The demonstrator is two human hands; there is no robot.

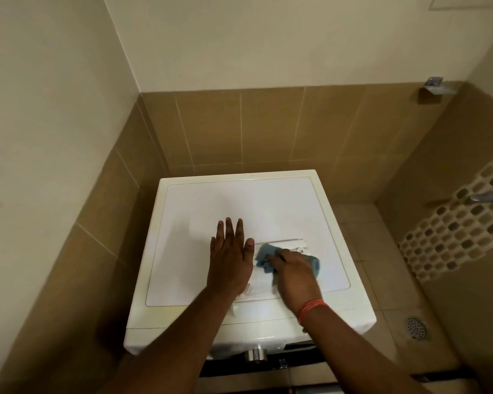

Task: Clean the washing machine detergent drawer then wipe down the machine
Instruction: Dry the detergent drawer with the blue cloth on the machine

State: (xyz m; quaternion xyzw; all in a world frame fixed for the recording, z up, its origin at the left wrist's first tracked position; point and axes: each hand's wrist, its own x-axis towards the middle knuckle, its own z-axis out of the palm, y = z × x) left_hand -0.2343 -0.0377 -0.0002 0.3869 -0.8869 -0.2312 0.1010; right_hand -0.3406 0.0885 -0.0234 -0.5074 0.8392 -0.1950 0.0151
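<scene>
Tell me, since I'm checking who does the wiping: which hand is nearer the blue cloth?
Right. The right hand lies on the blue cloth, pressing it onto the detergent drawer. The left hand rests flat on the washing machine top, just left of the cloth.

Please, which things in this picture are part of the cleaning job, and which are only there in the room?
Part of the job:
- washing machine
- detergent drawer, lying on the machine's top
- blue cloth, held by the right hand
- left hand, flat on the top

Only there:
- floor drain
- wall fitting
- tap on the mosaic wall
</scene>
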